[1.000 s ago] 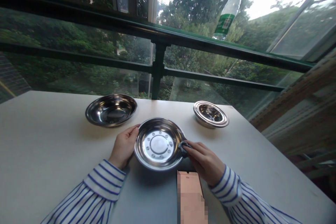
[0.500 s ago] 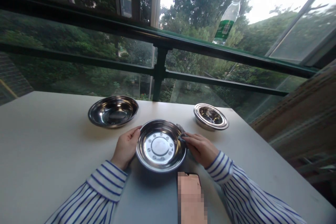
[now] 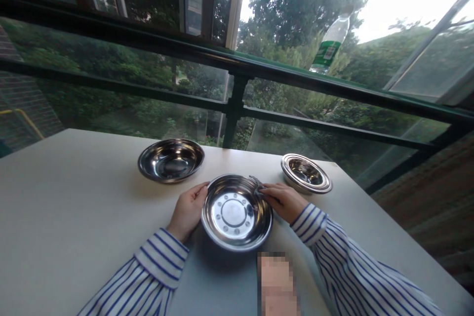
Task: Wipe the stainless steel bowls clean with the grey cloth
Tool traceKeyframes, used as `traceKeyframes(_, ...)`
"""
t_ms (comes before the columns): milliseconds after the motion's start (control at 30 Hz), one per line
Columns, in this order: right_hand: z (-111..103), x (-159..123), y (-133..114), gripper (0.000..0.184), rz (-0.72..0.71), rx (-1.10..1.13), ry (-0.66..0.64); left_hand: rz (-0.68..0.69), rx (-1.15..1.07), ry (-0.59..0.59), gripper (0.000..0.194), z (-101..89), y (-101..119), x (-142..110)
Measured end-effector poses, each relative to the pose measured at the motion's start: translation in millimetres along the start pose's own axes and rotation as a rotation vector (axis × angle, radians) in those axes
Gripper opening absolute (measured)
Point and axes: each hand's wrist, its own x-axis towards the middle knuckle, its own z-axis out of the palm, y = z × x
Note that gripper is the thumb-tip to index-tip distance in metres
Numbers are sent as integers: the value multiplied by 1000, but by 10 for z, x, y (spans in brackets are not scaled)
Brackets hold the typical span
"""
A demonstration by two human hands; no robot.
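Observation:
My left hand [image 3: 188, 211] grips the left rim of a shiny steel bowl [image 3: 234, 213], thumb on top and fingers hidden beneath. The bowl is tilted toward me, its inside showing a ring of round dimples on the bottom. At the upper right rim, my right hand [image 3: 284, 201] pinches a small grey cloth [image 3: 256, 185] and presses it against the bowl's inner wall. The cloth is bunched, and much of it is hidden by the fingers.
A wider steel bowl [image 3: 171, 161] stands behind on the left, and smaller wide-rimmed steel bowls [image 3: 306, 173], seemingly stacked, on the right. A blurred-out phone [image 3: 276, 284] lies on the white table [image 3: 92, 207] before me. A plastic bottle [image 3: 329, 47] stands on the green railing [image 3: 281, 75].
My right hand has slid the cloth upward along the bowl's right inner side to its upper right rim. My left hand keeps its hold. The whole view has shifted slightly.

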Motion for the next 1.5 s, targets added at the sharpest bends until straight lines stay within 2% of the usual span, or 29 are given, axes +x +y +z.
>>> traceKeyframes(200, 60, 285, 60, 26, -52, -43, -91, 31, 21, -8, 41, -4, -11, 4)
traceKeyframes(400, 96, 653, 19, 24, -127, -60, -229, 66, 54, -7, 40, -7, -46, 27)
traceKeyframes(633, 94, 919, -206, 25, -191, -84, -354, 82, 100, -17, 40, -6, -93, 41)
traceKeyframes(800, 181, 1063, -438, 25, -251, -88, -405, 119, 128, -37, 40, -8, -123, 61)
traceKeyframes(900, 214, 1098, -487, 26, -265, -85, -419, 140, 145, -53, 40, -4, -128, 66)
traceKeyframes(1067, 108, 1015, -284, 25, -206, -103, -420, 149, 191, -32, 39, 1, -128, 56)
traceKeyframes(1267, -163, 705, 14, 25, -151, -95, -437, 156, 225, 2, 41, 12, -139, 38)
traceKeyframes(1500, -308, 178, -20, 29, -21, -98, -377, 170, 239, 24, 38, 21, -164, 31)
